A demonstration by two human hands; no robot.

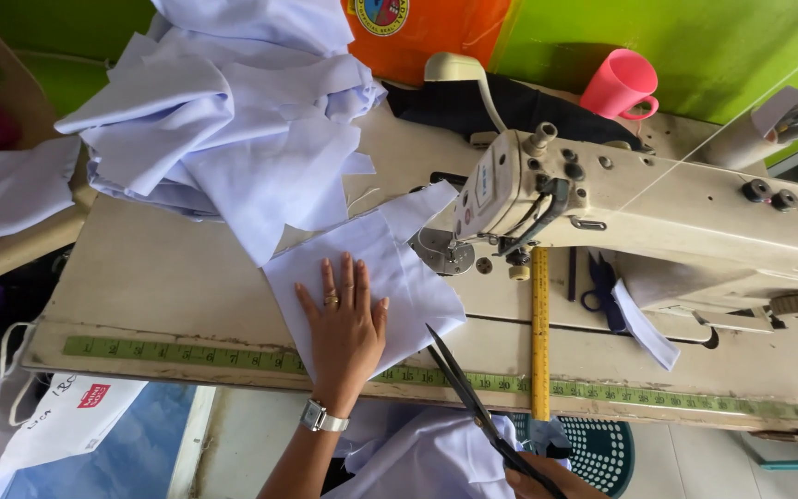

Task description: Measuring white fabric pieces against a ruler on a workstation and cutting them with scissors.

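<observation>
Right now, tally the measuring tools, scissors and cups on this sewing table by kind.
Measuring tools: 2, the green tape along the table edge and the yellow ruler.
Scissors: 2, the black pair in the right hand and the blue pair.
Cups: 1, pink.
Total: 5

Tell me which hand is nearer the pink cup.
Left. The left hand lies flat on the white fabric piece, below-left of the pink cup; the right hand holds scissors at the table's near edge.

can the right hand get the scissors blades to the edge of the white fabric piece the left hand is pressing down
Probably yes. The right hand holds the scissors open, tips just beside the white fabric piece's near right edge, with nothing between them. The left hand lies flat further left, clear of the blades.
</observation>
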